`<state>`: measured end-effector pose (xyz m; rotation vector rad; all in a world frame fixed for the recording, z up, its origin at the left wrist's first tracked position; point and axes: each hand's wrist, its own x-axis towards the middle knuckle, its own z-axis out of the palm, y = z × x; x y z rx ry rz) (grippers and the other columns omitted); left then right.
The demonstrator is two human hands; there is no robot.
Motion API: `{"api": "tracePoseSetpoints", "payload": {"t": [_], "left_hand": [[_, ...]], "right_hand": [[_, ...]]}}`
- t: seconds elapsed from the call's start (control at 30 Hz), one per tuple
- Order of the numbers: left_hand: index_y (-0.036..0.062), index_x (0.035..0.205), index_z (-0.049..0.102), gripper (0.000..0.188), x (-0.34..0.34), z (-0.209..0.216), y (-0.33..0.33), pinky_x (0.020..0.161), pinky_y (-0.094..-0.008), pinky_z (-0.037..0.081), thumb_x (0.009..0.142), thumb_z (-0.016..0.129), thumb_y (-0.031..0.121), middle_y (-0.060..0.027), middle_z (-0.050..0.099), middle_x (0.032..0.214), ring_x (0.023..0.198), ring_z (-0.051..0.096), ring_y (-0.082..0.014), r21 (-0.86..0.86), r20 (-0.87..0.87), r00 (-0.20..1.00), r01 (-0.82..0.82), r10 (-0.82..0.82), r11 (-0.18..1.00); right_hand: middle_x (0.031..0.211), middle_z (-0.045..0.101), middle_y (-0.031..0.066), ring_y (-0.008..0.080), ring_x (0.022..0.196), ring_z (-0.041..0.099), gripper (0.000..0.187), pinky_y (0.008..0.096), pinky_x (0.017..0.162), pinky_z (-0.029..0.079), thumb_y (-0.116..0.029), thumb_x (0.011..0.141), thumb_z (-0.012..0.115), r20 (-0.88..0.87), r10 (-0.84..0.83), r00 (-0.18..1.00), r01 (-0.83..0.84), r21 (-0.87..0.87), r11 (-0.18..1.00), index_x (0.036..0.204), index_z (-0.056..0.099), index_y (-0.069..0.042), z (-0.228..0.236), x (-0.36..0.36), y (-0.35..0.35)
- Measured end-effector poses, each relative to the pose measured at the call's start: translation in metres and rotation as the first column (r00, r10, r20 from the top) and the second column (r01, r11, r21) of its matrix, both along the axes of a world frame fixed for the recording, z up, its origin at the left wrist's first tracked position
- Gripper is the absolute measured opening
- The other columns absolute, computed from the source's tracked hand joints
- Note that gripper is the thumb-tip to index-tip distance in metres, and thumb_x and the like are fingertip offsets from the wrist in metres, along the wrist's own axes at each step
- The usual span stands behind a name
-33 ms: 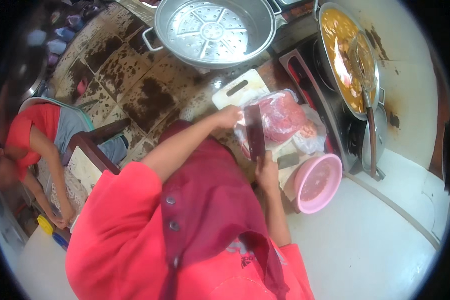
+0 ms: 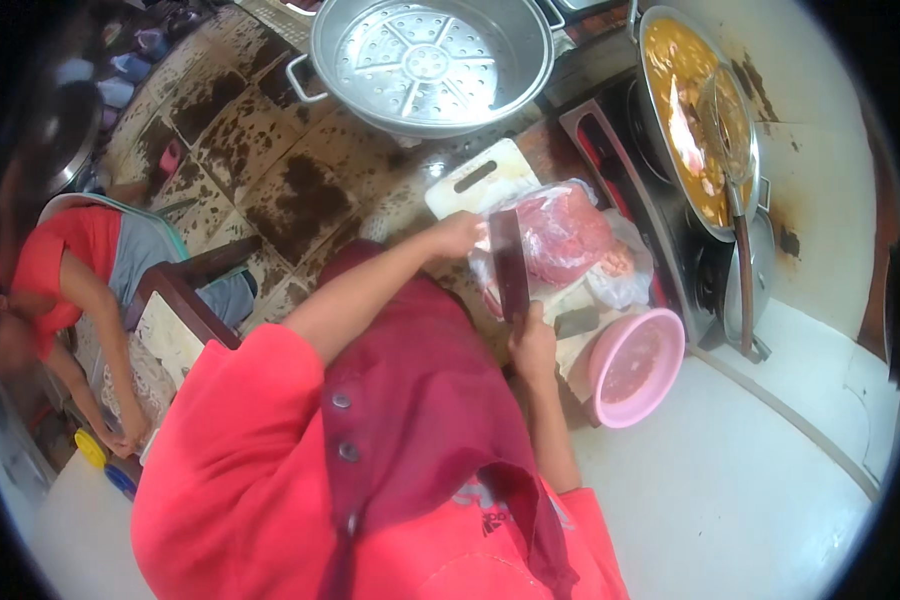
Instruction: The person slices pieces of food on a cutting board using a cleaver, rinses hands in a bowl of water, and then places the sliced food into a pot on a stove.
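My right hand [image 2: 534, 343] is wrapped round the handle of a dark, broad-bladed cleaver [image 2: 509, 262]. The blade lies across the near left side of a large piece of raw pink meat [image 2: 560, 235] with whitish fat. At the meat's left edge, my left hand [image 2: 460, 234] is closed on it; the fingertips are partly hidden. Beneath the meat are clear plastic and a white cutting board. A plastic bag [image 2: 625, 285] with smaller pale meat pieces rests against its right side. A second flat blade [image 2: 576, 321] lies just right of my right hand.
A pink tub [image 2: 675, 365] of cloudy reddish liquid stands at the right. Beyond are a white cutting board [image 2: 510, 163], a large steamer pot [image 2: 315, 40] and a stove with a wok [image 2: 646, 100] of orange-yellow food and a strainer [image 2: 738, 190]. Another person [image 2: 55, 265] sits at the left.
Both my hands, the cleaver and the meat stay in place. At the far left, a pink item near the seated person has shifted slightly away on the floor.
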<state>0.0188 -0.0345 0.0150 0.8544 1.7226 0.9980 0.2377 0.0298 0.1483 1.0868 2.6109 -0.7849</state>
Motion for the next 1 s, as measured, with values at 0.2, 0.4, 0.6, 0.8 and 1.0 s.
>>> {"api": "tracePoseSetpoints", "payload": {"t": [0.2, 0.4, 0.6, 0.8, 1.0], "left_hand": [[-0.0012, 0.090, 0.061, 0.019, 0.002, -0.004, 0.006, 0.070, -0.0433, 0.047, 0.091, 0.053, 0.016, -0.0235, 0.063, 0.086, 0.081, 0.060, -0.0411, -0.003, -0.218, 0.976, 0.028, -0.028, 1.000], [-0.0015, 0.087, 0.061, 0.020, -0.002, 0.002, 0.006, 0.069, -0.0430, 0.047, 0.092, 0.054, 0.017, -0.0223, 0.062, 0.081, 0.076, 0.061, -0.0355, 0.099, -0.021, 1.000, -0.017, 0.019, 0.995], [-0.0001, 0.095, 0.062, 0.020, -0.017, -0.024, -0.006, 0.067, -0.0365, 0.047, 0.089, 0.058, 0.019, -0.0176, 0.062, 0.076, 0.073, 0.061, -0.0250, 0.117, -0.125, 0.990, 0.075, -0.060, 0.990], [-0.0018, 0.094, 0.064, 0.026, -0.009, -0.007, 0.011, 0.064, -0.0349, 0.048, 0.084, 0.063, 0.022, -0.0128, 0.066, 0.077, 0.069, 0.061, -0.0178, 0.035, 0.284, 0.958, -0.052, 0.040, 0.998], [-0.0015, 0.090, 0.066, 0.028, -0.001, -0.018, 0.013, 0.065, -0.0378, 0.049, 0.082, 0.060, 0.025, -0.0172, 0.066, 0.075, 0.070, 0.064, -0.0250, 0.014, 0.018, 1.000, -0.020, 0.020, 1.000]], "right_hand": [[0.081, 0.062, 0.0260, 0.0481, 0.071, 0.061, 0.020, 0.0562, 0.063, 0.046, -0.010, 0.085, 0.050, 0.079, -0.017, 0.997, 0.005, 0.141, 0.990, 0.102, 0.041, -0.004, -0.025, -0.023, -0.022], [0.085, 0.061, 0.0288, 0.0490, 0.075, 0.061, 0.018, 0.0561, 0.065, 0.046, -0.010, 0.088, 0.047, -0.033, -0.019, 0.999, 0.027, 0.286, 0.958, 0.103, 0.040, -0.002, -0.042, -0.080, -0.005], [0.080, 0.062, 0.0264, 0.0488, 0.073, 0.059, 0.016, 0.0544, 0.061, 0.044, -0.009, 0.091, 0.050, -0.039, -0.100, 0.994, 0.105, 0.195, 0.975, 0.101, 0.040, -0.001, -0.036, -0.024, -0.030], [0.070, 0.059, 0.0266, 0.0477, 0.067, 0.059, 0.017, 0.0531, 0.056, 0.042, -0.013, 0.093, 0.053, -0.281, -0.135, 0.950, 0.186, 0.165, 0.969, 0.096, 0.041, -0.002, -0.018, 0.005, -0.027], [0.067, 0.059, 0.0270, 0.0489, 0.064, 0.058, 0.016, 0.0562, 0.057, 0.043, -0.014, 0.092, 0.052, -0.047, -0.114, 0.992, 0.120, 0.152, 0.981, 0.095, 0.041, -0.002, -0.006, -0.004, -0.038]]}}
